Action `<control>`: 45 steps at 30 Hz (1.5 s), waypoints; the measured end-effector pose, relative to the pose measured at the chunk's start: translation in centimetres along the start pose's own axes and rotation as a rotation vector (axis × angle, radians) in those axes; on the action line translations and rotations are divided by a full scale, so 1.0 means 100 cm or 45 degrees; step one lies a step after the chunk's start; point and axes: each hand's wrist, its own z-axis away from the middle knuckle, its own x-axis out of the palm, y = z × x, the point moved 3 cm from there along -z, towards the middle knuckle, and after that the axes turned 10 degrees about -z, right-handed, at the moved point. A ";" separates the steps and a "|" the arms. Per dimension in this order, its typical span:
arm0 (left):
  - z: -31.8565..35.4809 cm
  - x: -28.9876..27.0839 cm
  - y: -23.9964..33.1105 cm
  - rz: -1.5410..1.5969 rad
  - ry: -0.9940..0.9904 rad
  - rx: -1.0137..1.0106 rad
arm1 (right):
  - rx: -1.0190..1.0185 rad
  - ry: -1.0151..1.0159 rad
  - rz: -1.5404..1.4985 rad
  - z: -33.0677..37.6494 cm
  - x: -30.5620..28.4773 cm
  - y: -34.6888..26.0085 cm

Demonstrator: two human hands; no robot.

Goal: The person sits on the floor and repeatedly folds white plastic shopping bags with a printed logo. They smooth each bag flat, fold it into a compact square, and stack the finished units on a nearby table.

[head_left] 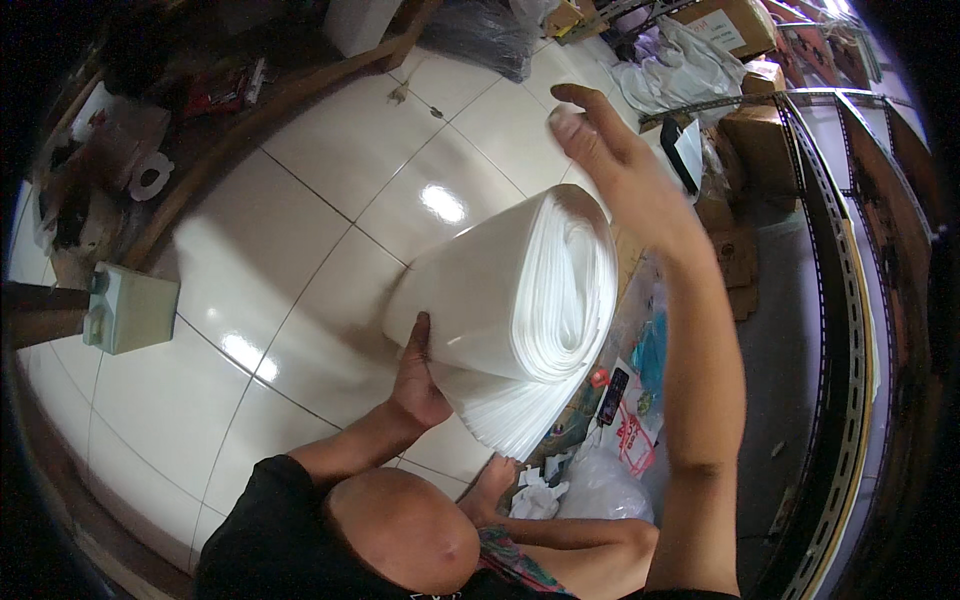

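A thick folded bundle of white plastic sheets (pixel 465 285) stands in front of me, bent over so that its many layered edges show on the right side. My left hand (pixel 422 388) grips its lower left side, thumb lying on the outer face; the other fingers are hidden behind it. Above the bundle's upper right end, my right hand (pixel 625 175) is raised and apart from it. Its thumb and fingers are spread a little, with nothing between them, and the hand is slightly blurred.
A pale plastic jerrycan (pixel 135 308) stands on the tiled floor at left, beside a wooden shelf (pixel 230 125). Metal racks (pixel 830 250) line the right. A phone (pixel 613 397), a clear plastic bag (pixel 605 485) and white scraps (pixel 538 498) lie near my legs. Cardboard boxes (pixel 725 25) are stacked far right.
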 end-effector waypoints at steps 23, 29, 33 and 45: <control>0.032 -0.017 0.032 -1.653 0.552 0.445 | 0.824 -0.375 -1.172 0.134 0.111 0.186; 0.057 0.028 0.070 -2.172 0.291 0.844 | 0.205 -0.069 -1.024 0.116 0.092 0.151; 0.058 -0.033 0.083 -2.430 0.166 0.922 | 0.145 0.017 -1.118 0.119 0.092 0.153; 0.045 -0.065 0.090 -2.616 0.180 0.935 | 0.361 0.122 -1.166 0.159 0.114 0.215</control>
